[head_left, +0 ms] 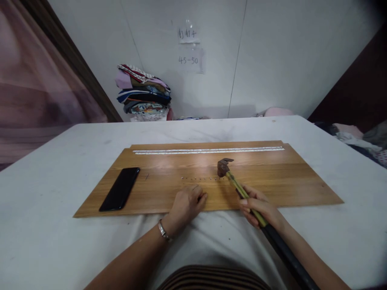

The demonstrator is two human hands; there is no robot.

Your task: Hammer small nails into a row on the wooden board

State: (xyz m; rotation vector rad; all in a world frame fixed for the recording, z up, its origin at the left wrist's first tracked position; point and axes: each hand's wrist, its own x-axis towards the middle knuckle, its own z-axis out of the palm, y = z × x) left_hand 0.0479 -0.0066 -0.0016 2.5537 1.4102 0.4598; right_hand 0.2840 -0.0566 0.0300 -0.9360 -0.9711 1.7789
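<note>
Head view: dark phone (119, 189) lies left of likely nails (211, 178).

1. There's the hammer (260, 218), yellow running into black, rusty-brown at the top!
2. Board (208, 163): golden brown, wood-grained!
3. Phone (120, 189): solid black!
4. Table (54, 173): white!
5. And the shirt (211, 278): brown and black stripes!

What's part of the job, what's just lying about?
In use, it seems:
hammer, in the right hand
wooden board, left hand on it
row of small nail-like specks
maybe the white strips

Probably just lying about:
black phone, on the board
stack of folded fabric by the wall
</note>
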